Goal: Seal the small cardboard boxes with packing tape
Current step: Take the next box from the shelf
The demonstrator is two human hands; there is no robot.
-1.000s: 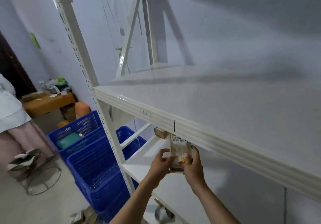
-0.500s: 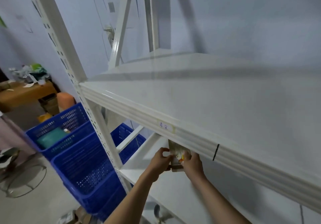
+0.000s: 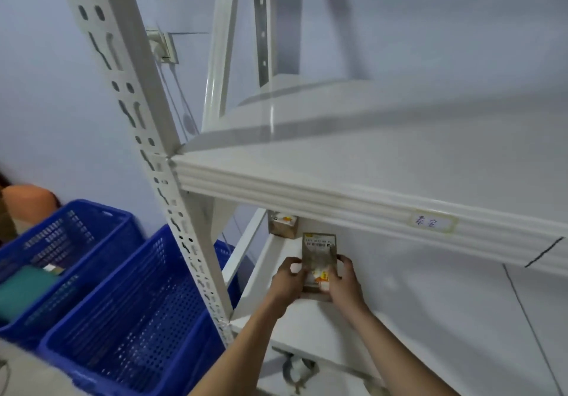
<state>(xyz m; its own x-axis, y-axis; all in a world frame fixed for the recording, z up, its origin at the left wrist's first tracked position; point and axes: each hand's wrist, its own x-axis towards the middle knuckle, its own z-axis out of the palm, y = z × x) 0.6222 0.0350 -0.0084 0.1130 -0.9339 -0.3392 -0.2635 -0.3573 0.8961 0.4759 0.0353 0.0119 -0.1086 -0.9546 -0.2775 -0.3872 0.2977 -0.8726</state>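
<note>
You hold a small cardboard box between both hands over the lower shelf of a white metal rack, your left hand curled round its left side and your right hand clasping its right side, fingers wrapped onto the face that carries a printed label and an orange-and-white sticker. The box stands on end, its base at or just above the shelf surface; which of the two cannot be told. No tape roll or dispenser shows anywhere in view, so this reads as the shelving or fetching of a box rather than the taping itself, and whether its seam is already sealed is not clear. A second small box sits deeper on the same shelf, near the back left corner, well apart from yours. The next move likely calls for either setting the box down flat beside that one or drawing it out toward you. Mind the moulded front edge of the upper shelf, which hangs just above the box top and leaves little headroom; a lift would meet it, so slide level. The slotted upright post stands near your left forearm, with blue plastic crates beyond it, while the shelf to your right lies open for sideways movement.
</note>
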